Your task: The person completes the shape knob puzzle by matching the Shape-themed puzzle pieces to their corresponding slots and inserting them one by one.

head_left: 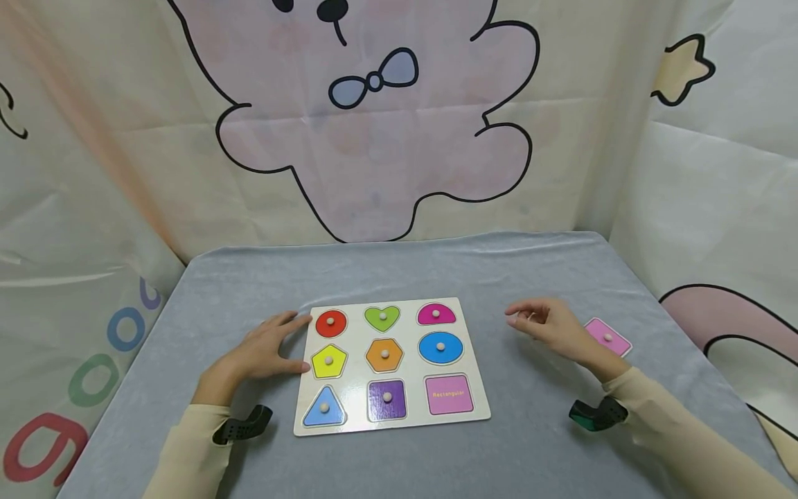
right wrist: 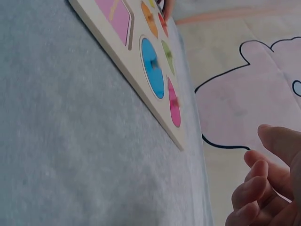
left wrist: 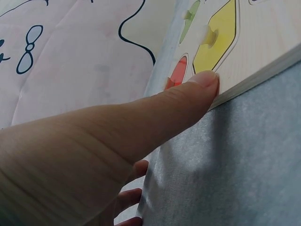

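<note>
A wooden shape puzzle board (head_left: 355,329) lies flat on the table, with knobbed pieces in its recesses, among them a red circle (head_left: 331,324), a yellow pentagon (head_left: 328,361) and a blue oval (head_left: 440,348). Its lower right rectangular recess (head_left: 449,394) shows a pink floor with the printed word "Rectangular". My left hand (head_left: 264,352) touches the board's left edge, thumb (left wrist: 188,92) beside the pentagon, fingers spread. To the right of the board, my right hand (head_left: 551,329) is held loosely curled with nothing in it. Just beyond that wrist lies a pink knobbed rectangle piece (head_left: 600,330), partly behind the forearm.
A grey cloth (head_left: 374,468) covers the table. Behind it hangs a pale curtain (head_left: 580,125) with a cartoon figure, and more printed curtain stands along both sides. Each wrist wears a dark band, as on the left wrist strap (head_left: 240,428).
</note>
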Tool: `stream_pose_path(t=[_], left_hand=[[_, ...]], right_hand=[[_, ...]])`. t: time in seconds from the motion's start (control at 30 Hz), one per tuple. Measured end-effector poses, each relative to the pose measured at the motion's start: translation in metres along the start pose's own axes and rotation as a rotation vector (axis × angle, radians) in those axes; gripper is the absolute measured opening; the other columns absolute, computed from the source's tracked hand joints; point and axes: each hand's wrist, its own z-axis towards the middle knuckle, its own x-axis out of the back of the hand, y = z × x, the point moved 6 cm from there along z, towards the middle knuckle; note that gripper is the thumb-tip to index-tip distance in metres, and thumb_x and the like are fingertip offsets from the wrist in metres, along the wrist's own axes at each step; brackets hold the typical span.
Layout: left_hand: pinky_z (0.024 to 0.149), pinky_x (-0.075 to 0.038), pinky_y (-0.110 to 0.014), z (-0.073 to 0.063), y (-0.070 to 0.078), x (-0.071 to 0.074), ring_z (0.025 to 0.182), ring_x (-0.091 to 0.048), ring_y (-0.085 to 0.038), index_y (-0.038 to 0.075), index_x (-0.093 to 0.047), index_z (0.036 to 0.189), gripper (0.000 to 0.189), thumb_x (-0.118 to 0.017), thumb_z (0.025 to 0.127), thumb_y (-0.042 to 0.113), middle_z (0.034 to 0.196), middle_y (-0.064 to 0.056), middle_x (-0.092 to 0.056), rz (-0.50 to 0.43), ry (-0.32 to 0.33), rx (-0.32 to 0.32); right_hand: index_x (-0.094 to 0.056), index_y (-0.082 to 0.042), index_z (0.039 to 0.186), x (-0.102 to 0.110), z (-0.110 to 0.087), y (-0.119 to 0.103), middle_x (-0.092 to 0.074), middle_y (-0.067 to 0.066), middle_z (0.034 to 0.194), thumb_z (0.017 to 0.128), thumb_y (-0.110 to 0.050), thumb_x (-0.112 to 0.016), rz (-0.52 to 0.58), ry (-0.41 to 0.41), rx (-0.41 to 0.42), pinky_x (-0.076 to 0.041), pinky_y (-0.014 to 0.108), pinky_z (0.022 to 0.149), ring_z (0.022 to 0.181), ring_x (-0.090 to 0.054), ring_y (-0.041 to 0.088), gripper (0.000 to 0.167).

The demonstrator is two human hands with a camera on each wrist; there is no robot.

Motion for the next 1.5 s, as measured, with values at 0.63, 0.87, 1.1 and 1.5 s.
stream_pose_path(t=[0.63, 0.87, 1.1, 1.5], left_hand=[[0.111, -0.028, -0.077, 0.001, 0.002, 0.001, 0.146, -0.029, -0.054, 0.018, -0.041, 0.155, 0.097, -0.082, 0.075, 0.054, 0.160, -0.027, -0.033, 0.007, -0.011, 0.002], [0.111, -0.028, -0.077, 0.002, 0.000, -0.001, 0.146, -0.028, -0.054, 0.019, -0.040, 0.156, 0.098, -0.082, 0.075, 0.055, 0.161, -0.027, -0.032, 0.017, -0.014, -0.001], [0.111, -0.028, -0.077, 0.002, -0.001, -0.001, 0.146, -0.028, -0.053, 0.019, -0.040, 0.156, 0.097, -0.082, 0.076, 0.054, 0.161, -0.026, -0.032, 0.014, -0.011, 0.003], [0.112, -0.027, -0.077, 0.001, 0.000, -0.001, 0.146, -0.028, -0.053, 0.019, -0.040, 0.156, 0.098, -0.083, 0.076, 0.053, 0.161, -0.026, -0.032, 0.008, -0.013, 0.013]], right_hand=[[-0.068, 0.009, 0.114, 0.045, -0.029, 0.034, -0.060, -0.004, 0.067, 0.098, -0.013, -0.066, -0.057, 0.095, -0.055, -0.045, 0.026, 0.046, 0.051, -0.049, 0.007, 0.027], [-0.068, 0.008, 0.115, 0.056, -0.034, 0.052, -0.057, -0.007, 0.065, 0.098, -0.012, -0.066, -0.077, 0.102, -0.083, -0.044, 0.027, 0.044, 0.050, -0.049, 0.009, 0.026], [-0.066, 0.005, 0.116, 0.067, -0.040, 0.064, -0.055, -0.002, 0.059, 0.100, -0.015, -0.063, -0.024, 0.085, -0.130, -0.039, 0.028, 0.033, 0.038, -0.042, 0.006, 0.026], [-0.068, 0.002, 0.118, 0.085, -0.046, 0.080, -0.067, -0.014, 0.078, 0.099, -0.021, -0.065, -0.101, 0.128, -0.170, -0.047, 0.025, 0.049, 0.061, -0.056, 0.004, 0.030]])
